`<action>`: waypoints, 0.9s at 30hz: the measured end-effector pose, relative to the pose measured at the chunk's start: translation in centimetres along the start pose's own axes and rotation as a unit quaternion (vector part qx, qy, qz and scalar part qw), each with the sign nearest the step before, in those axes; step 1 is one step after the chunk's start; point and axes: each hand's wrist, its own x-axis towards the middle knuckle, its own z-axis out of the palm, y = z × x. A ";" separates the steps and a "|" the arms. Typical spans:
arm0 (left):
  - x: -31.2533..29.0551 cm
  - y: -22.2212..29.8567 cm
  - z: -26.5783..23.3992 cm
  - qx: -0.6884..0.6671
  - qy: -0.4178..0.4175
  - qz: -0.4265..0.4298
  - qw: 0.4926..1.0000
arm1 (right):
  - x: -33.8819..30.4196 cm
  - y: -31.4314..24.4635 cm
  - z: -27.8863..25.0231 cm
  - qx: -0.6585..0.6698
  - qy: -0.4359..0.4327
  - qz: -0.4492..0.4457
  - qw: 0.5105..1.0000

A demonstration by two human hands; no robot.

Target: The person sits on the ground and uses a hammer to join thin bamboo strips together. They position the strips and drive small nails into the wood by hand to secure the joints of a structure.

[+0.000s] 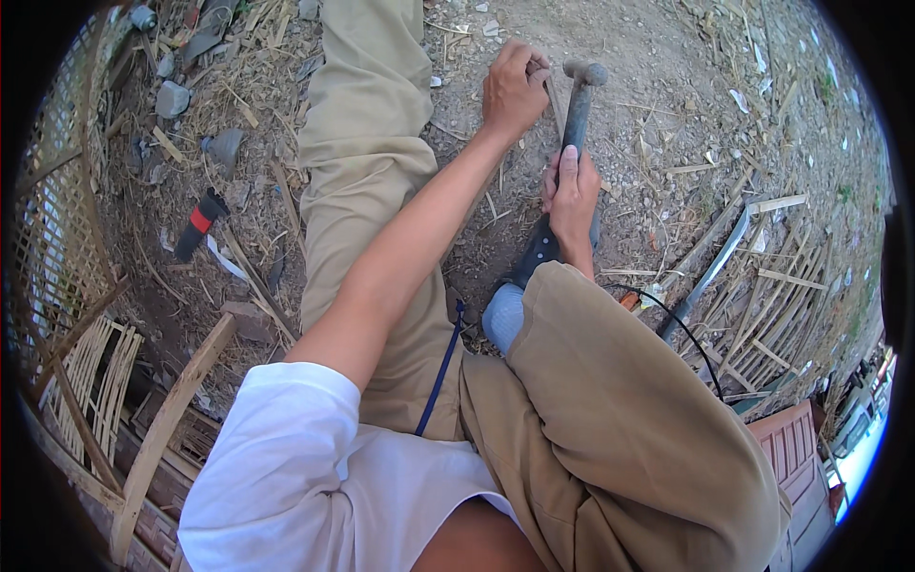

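Note:
My right hand (574, 202) is wrapped round the dark handle of a hammer (578, 116), near my right shoe. The hammer's rounded metal head points away from me, just right of my left hand (515, 92). The fingers of that left hand are closed in a pinch at the far end of a thin, pale, wood-like strip (558, 107). This strip runs back beside the handle toward my right hand, where its near end is hidden. Hammer head and left fingers are apart.
Bamboo slats (777, 296) and a curved blade-like tool (717, 267) lie on the ground at right. A black tool with a red band (200, 225) is at left, near a wooden beam (172, 429) and a woven lattice (62, 191). My bent right knee (629, 372) rises in front.

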 end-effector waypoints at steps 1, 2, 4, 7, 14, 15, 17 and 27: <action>0.2 -0.1 0.1 0.001 0.001 0.000 1.000 | 0.1 -0.2 -0.1 0.021 -0.004 0.009 1.000; 0.2 -0.2 0.2 0.001 0.000 0.002 1.000 | 0.1 -0.3 -0.3 0.040 -0.006 0.020 0.999; 0.1 -0.4 0.2 0.000 -0.001 0.003 1.000 | 0.6 -0.5 -0.3 0.041 -0.007 0.042 0.998; 0.2 -0.2 0.1 0.021 -0.004 -0.002 1.000 | 0.7 -0.6 -0.5 0.060 -0.006 0.056 0.997; 0.1 0.6 -0.3 0.038 -0.013 -0.017 0.999 | 0.6 -0.7 -1.2 0.083 -0.022 0.048 0.995; 0.1 0.6 -0.2 0.041 -0.014 -0.018 0.999 | 0.7 -0.8 -1.0 0.082 -0.021 0.049 0.995; 0.2 0.3 -0.2 0.037 -0.015 -0.022 0.999 | 0.9 -1.5 -0.3 -0.036 -0.014 0.061 0.997; 0.1 0.4 -0.3 0.045 -0.013 -0.025 0.999 | 1.8 -2.1 -1.6 -0.197 0.014 0.016 0.980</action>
